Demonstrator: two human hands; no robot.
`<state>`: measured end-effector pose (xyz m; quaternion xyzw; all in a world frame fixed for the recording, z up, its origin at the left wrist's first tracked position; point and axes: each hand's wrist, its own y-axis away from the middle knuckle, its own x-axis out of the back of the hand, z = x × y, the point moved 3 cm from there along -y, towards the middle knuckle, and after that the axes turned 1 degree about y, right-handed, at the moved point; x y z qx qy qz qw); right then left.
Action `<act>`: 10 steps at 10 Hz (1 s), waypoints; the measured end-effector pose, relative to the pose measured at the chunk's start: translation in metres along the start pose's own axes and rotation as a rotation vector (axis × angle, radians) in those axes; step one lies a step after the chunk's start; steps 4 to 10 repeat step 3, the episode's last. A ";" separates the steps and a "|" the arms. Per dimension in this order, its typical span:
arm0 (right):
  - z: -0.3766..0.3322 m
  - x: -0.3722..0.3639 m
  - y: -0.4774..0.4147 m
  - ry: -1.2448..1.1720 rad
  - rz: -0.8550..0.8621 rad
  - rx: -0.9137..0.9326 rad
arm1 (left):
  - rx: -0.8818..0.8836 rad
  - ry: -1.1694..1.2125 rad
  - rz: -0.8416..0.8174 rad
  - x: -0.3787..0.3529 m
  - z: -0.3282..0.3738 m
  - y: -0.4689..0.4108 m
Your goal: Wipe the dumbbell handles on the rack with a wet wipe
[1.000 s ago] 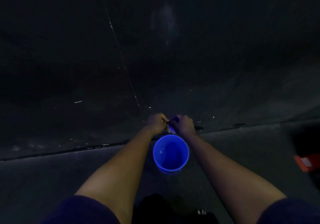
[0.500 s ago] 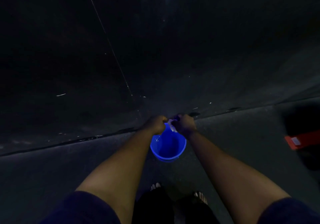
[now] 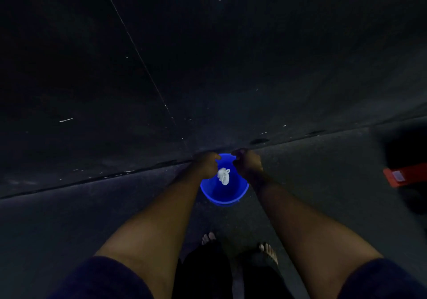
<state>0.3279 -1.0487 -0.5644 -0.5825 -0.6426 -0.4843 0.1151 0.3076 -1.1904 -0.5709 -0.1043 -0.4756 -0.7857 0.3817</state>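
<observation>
A crumpled white wet wipe [image 3: 223, 176] shows over the inside of a blue bucket [image 3: 225, 194] standing on the dark floor. My left hand [image 3: 208, 166] hovers at the bucket's left rim with curled fingers. The wipe lies right beside those fingers; whether they hold it or it hangs free is unclear. My right hand [image 3: 247, 163] is over the right rim, fingers curled, apart from the wipe. No dumbbells or rack are in view.
A dark wall meets the grey floor [image 3: 92, 206] just behind the bucket. A red object [image 3: 404, 175] lies on the floor at the right edge beside a black shape. My bare feet [image 3: 268, 251] stand below the bucket.
Both hands pinched the wipe between them before. They have moved apart, and the wipe now sits lower, over the bucket's opening. The view has tilted down, showing my feet.
</observation>
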 end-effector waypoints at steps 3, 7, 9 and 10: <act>0.004 -0.003 -0.014 -0.021 0.024 0.022 | -0.006 -0.009 0.044 0.002 0.000 -0.008; 0.004 -0.003 -0.014 -0.021 0.024 0.022 | -0.006 -0.009 0.044 0.002 0.000 -0.008; 0.004 -0.003 -0.014 -0.021 0.024 0.022 | -0.006 -0.009 0.044 0.002 0.000 -0.008; 0.004 -0.003 -0.014 -0.021 0.024 0.022 | -0.006 -0.009 0.044 0.002 0.000 -0.008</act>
